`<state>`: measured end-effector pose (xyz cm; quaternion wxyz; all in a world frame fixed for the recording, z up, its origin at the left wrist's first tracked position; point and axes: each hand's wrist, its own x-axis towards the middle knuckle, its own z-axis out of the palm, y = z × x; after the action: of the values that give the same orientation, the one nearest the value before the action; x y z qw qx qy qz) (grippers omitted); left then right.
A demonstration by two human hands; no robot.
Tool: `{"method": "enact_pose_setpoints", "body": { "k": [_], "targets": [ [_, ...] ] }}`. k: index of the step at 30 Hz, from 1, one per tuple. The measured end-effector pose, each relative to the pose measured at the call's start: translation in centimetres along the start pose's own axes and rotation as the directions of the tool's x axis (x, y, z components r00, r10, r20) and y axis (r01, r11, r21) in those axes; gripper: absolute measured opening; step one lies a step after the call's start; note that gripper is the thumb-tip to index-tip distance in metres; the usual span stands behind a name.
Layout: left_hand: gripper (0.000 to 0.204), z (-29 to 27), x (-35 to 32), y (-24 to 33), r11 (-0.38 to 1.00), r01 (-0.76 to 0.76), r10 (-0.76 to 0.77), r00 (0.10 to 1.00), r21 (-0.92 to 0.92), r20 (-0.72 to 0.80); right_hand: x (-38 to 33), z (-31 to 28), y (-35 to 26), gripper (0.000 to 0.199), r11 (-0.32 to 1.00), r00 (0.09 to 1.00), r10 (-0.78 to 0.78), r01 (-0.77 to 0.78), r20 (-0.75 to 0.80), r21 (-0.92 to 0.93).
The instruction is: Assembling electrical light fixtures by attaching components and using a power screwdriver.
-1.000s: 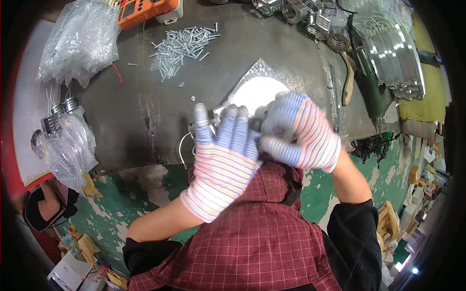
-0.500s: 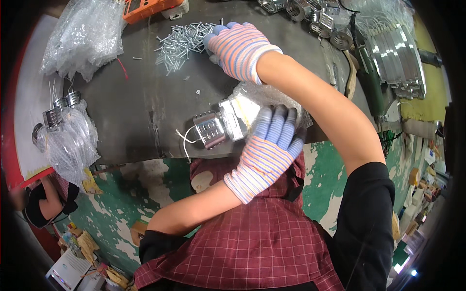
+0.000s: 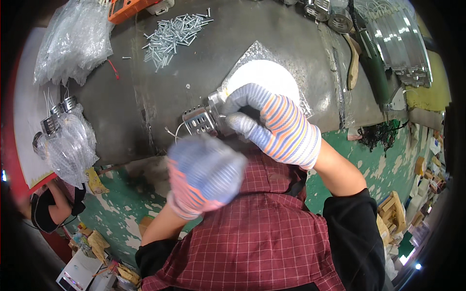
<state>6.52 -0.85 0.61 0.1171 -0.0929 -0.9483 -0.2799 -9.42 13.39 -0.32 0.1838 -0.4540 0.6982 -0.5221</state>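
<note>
On the dark table in front of me lies a fitting with a slotted silver metal housing [image 3: 198, 120], thin white wires and a silver neck. The neck joins a bright white round disc [image 3: 272, 75] resting on bubble wrap [image 3: 255, 51]. Over the neck, my right hand [image 3: 276, 121], in a striped glove, pinches a small silver screw [image 3: 222, 116] between thumb and forefinger. My left hand [image 3: 206, 174] is smeared by motion just below the housing at the table's near edge, its fingers unclear.
A pile of silver screws [image 3: 174, 36] lies at the far middle. Bubble-wrapped fittings [image 3: 68, 140] hang at the left edge, below a bubble-wrap bundle [image 3: 73, 43]. An orange tool [image 3: 128, 8] sits far left; a green power tool [image 3: 374, 72] and stacked metal-edged discs [image 3: 400, 43] stand right.
My right hand has come from the screw pile back to the fitting's neck. My left hand has left the bubble wrap and moved left and down. The white disc now shows uncovered.
</note>
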Motion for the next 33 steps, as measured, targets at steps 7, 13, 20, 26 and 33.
{"method": "enact_pose_setpoints", "body": {
  "k": [7,13,20,26,33],
  "targets": [
    [0.070,0.2,1.2,-3.7,0.971,0.178,-0.144,0.969,0.159,-0.203,-1.0,0.5,0.1,0.030,0.841,0.986,-0.147,0.169,0.084,-0.515],
    [0.077,1.1,0.4,-5.4,0.983,0.183,-0.182,0.977,0.000,-0.115,-0.7,1.3,-0.7,0.022,0.766,0.986,-0.164,0.144,0.026,-0.627],
    [0.072,1.5,0.5,-5.9,0.976,0.160,-0.184,0.969,-0.148,-0.163,-0.7,1.9,-0.8,0.023,0.740,0.990,-0.108,0.138,0.086,-0.659],
    [0.075,1.5,0.6,-4.7,0.753,0.426,-0.490,0.872,-0.502,0.004,-1.8,2.7,0.2,0.025,0.843,0.979,-0.204,0.166,-0.019,-0.511],
    [0.074,1.3,0.5,-5.8,0.987,0.158,-0.153,0.980,0.032,-0.125,2.9,-0.7,-0.9,0.019,0.878,0.994,-0.074,0.104,0.083,-0.467]
  ]
}}
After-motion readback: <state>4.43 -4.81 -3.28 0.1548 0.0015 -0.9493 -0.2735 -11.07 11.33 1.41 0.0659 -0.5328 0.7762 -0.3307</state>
